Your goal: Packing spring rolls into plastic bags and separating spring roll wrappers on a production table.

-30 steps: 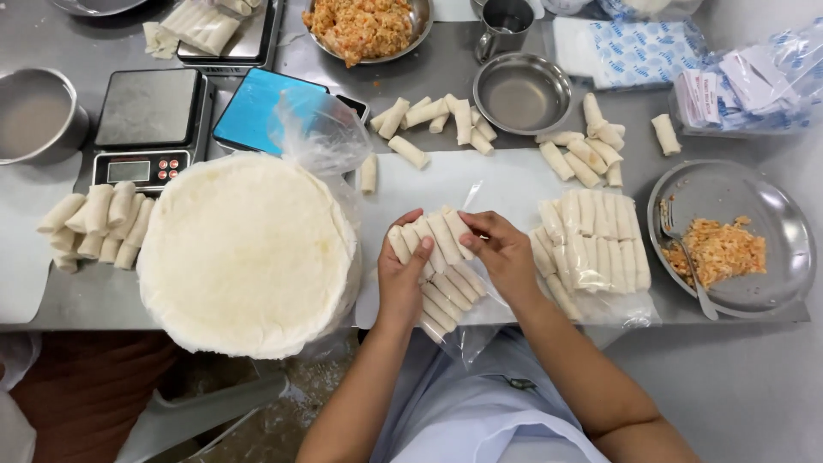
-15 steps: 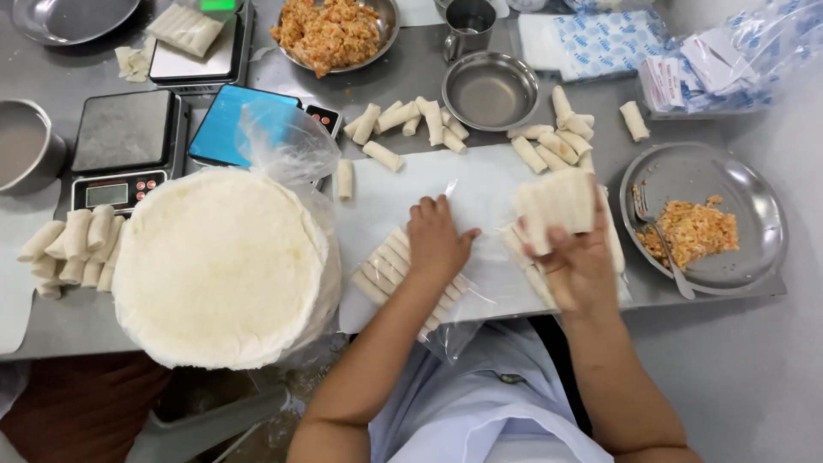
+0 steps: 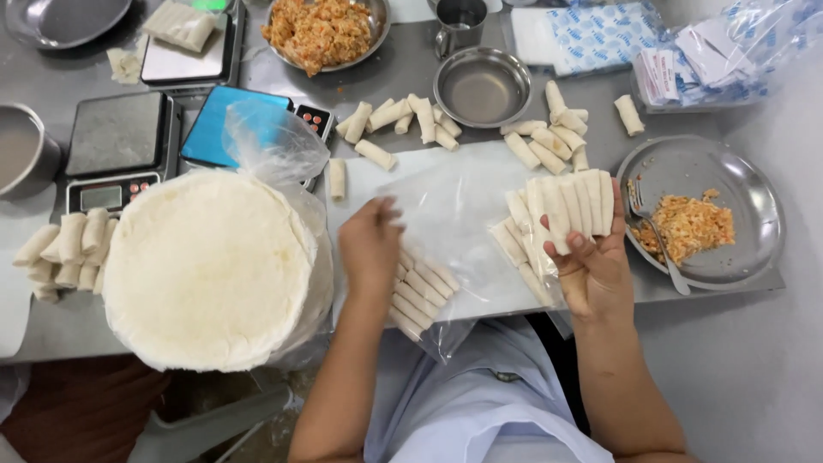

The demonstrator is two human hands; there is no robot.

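Several rolls [image 3: 573,206] sit loosely in the right hand [image 3: 591,266]; left hand [image 3: 370,244] lifts the bag [image 3: 454,214]. Tilted, some could slip.

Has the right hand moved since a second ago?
Yes. The right hand has swung rightward, away from the bagged spring rolls at the table's front edge, and now holds a row of spring rolls lifted near the steel plate of filling.
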